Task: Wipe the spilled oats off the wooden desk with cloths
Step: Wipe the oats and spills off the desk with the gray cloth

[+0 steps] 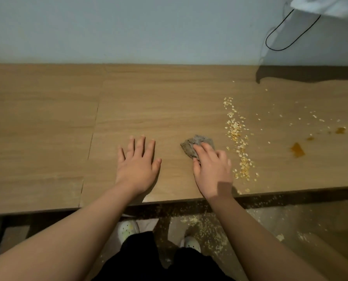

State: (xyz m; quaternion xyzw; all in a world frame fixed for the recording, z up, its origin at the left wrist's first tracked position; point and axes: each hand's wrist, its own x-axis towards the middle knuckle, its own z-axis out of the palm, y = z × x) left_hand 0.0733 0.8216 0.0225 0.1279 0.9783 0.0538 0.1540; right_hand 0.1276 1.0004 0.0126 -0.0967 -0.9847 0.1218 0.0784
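The desk (47,118), pale wood, stands against a plain wall (128,27); a seam (92,134) crosses its top left of the left hand (137,165). That hand lies flat on the desk, fingers spread, holding nothing. Near it but apart, the right hand (212,171) grips a grey cloth (191,147), fingers bent over it, pressing it to the desk. Oats (236,136) lie in a band just right of the right hand, thinning further right. Orange stains (297,150) lie beyond. A black cable (286,35) hangs against the wall far right. Oats also litter the floor (270,224) below.
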